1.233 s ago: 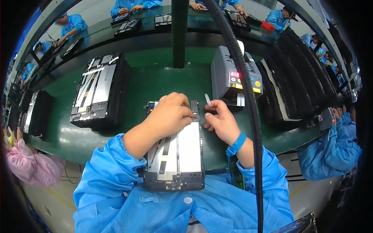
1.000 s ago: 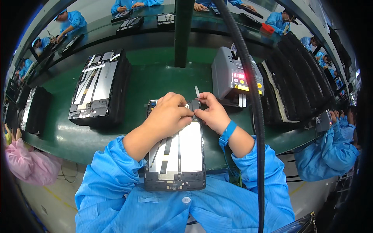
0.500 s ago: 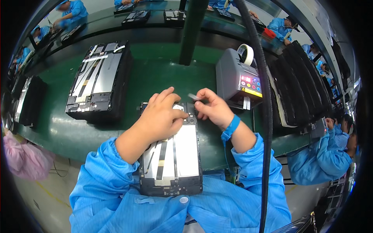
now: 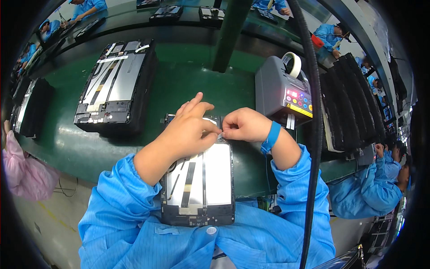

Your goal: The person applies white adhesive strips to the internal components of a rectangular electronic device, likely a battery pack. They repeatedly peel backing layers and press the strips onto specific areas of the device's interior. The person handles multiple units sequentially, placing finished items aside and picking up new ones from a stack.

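A tablet-like device [image 4: 218, 175] with its back off lies in front of me, its near end against my blue smock. It shows a silver panel, dark flat cables and black parts at both ends. My left hand [image 4: 190, 127] rests over its far part, fingers spread, index finger and thumb at the far right corner. There my right hand [image 4: 244, 125], wearing a blue wrist strap [image 4: 271, 136], pinches a small clear strip of tape [image 4: 220, 136] against the device. The strip's far part is hidden by the right fingers.
A grey tape dispenser [image 4: 280, 92] with a tape roll [image 4: 293, 65] stands right of my hands. A stack of similar devices [image 4: 118, 85] is at left, black padded sheets [image 4: 351, 105] at right. A black cable [image 4: 315, 134] hangs before me; a green post [image 4: 230, 40] rises behind.
My right hand has come down and left, bringing the raised strip onto the device's corner. My left index finger and thumb have closed in toward it. The view has shifted slightly.
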A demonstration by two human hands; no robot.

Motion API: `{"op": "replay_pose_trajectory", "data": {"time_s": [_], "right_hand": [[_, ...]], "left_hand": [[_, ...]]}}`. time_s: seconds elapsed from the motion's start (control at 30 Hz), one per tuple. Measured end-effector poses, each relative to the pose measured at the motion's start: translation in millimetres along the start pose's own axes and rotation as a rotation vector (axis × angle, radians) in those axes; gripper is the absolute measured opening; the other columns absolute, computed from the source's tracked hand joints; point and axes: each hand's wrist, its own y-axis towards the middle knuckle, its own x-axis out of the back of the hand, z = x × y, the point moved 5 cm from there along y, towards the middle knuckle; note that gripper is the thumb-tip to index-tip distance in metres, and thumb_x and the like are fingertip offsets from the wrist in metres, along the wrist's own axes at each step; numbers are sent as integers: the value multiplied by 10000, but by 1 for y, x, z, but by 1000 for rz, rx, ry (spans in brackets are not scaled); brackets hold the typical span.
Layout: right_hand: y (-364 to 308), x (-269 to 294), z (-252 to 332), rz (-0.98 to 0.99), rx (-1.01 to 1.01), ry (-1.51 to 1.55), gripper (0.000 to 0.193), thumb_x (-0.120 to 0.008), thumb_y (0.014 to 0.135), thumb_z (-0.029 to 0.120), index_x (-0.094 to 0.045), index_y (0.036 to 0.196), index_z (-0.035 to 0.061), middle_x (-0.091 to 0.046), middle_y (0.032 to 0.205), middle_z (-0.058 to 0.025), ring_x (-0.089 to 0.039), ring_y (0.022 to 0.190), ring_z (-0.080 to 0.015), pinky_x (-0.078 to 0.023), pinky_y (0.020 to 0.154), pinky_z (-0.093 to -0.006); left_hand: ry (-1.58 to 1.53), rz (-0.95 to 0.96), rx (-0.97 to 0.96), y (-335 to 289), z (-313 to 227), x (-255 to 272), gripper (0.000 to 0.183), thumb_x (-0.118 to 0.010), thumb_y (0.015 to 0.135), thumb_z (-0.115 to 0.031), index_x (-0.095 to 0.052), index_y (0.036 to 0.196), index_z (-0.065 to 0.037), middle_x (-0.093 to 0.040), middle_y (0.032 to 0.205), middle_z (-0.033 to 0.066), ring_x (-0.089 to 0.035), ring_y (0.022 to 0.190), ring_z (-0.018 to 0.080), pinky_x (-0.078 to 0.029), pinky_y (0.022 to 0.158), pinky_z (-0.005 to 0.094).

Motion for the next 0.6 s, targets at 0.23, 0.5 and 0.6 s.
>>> {"op": "replay_pose_trajectory", "data": {"time_s": [0.23, 0.5, 0.6], "right_hand": [[0, 1, -6, 142, -10, 288, 163, -653, 829, 175, -602, 753, 40, -548, 639, -45, -493, 597, -133, -420, 581, -284], [6, 1, 3, 45, -2, -103, 177, -659, 797, 193, -599, 717, 47, -560, 619, -51, -507, 569, -160, -422, 557, -308], [5, 1, 11, 59, -53, -179, 171, -657, 786, 195, -611, 721, 44, -568, 619, -58, -518, 568, -171, -429, 554, -318]], "left_hand": [[-36, 14, 73, 1, 0, 2, 166, -670, 784, -276, -766, 852, -160, -526, 1285, 197, -276, 1365, 450, -227, 1110, 525], [-27, 19, 94, 3, 4, -1, 172, -710, 762, -313, -769, 856, -182, -528, 1283, 188, -261, 1374, 442, -211, 1116, 531], [-5, 31, 110, 4, 4, -3, 166, -736, 742, -312, -772, 861, -202, -535, 1276, 185, -263, 1373, 440, -208, 1116, 538]]}}
